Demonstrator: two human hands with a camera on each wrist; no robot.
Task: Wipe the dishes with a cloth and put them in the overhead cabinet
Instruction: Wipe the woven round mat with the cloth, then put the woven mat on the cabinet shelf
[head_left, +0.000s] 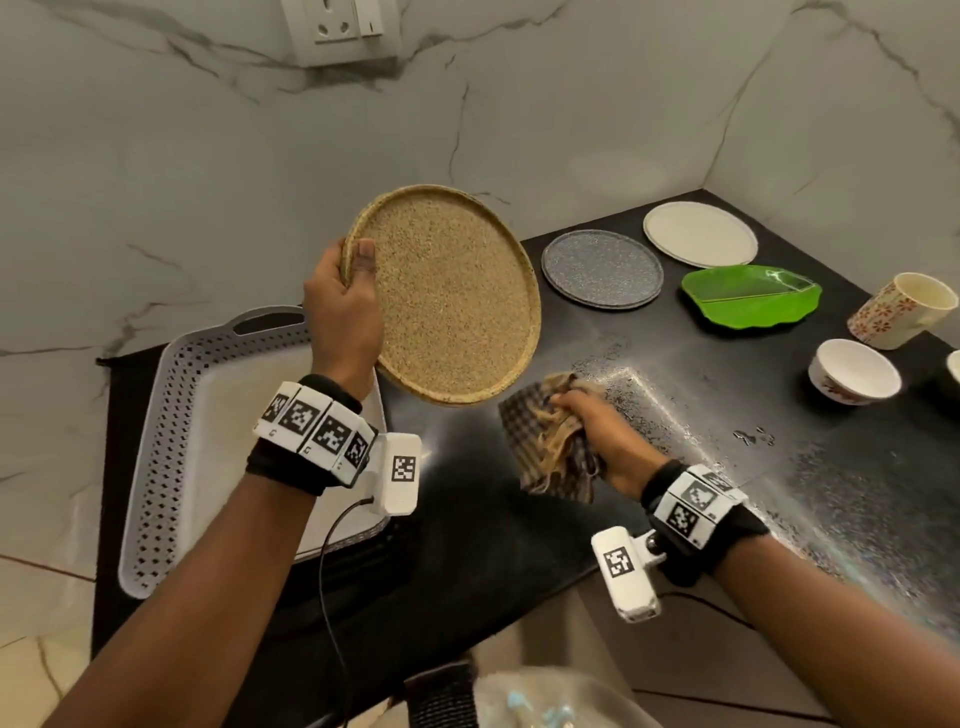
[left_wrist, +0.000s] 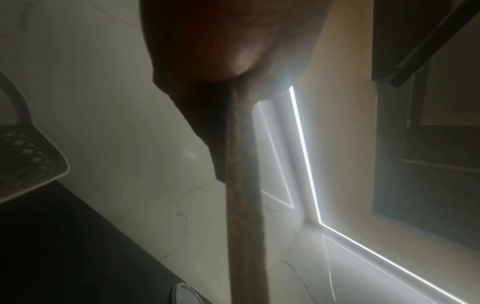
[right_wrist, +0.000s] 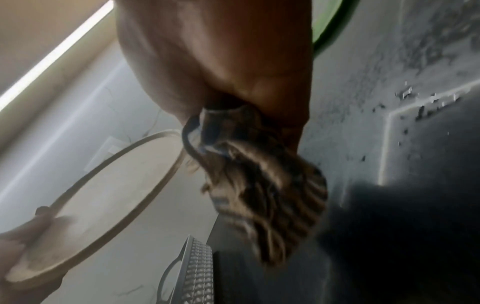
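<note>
My left hand (head_left: 347, 306) grips a round tan speckled plate (head_left: 452, 301) by its left rim, thumb on the face, and holds it tilted upright above the black counter (head_left: 727, 467). In the left wrist view only the plate's edge (left_wrist: 244, 205) shows under the palm. My right hand (head_left: 587, 415) clutches a bunched checked cloth (head_left: 550, 441) just below and right of the plate, apart from it. The right wrist view shows the cloth (right_wrist: 259, 185) hanging from the fist and the plate (right_wrist: 103, 195) to its left.
A perforated white tray (head_left: 171, 441) sits at the left of the counter. At the back lie a grey speckled plate (head_left: 602, 269), a white plate (head_left: 698, 233) and a green leaf-shaped dish (head_left: 750, 296). A floral cup (head_left: 904, 309) and a white bowl (head_left: 854, 371) stand at the right. Water drops (head_left: 753, 436) lie on the counter.
</note>
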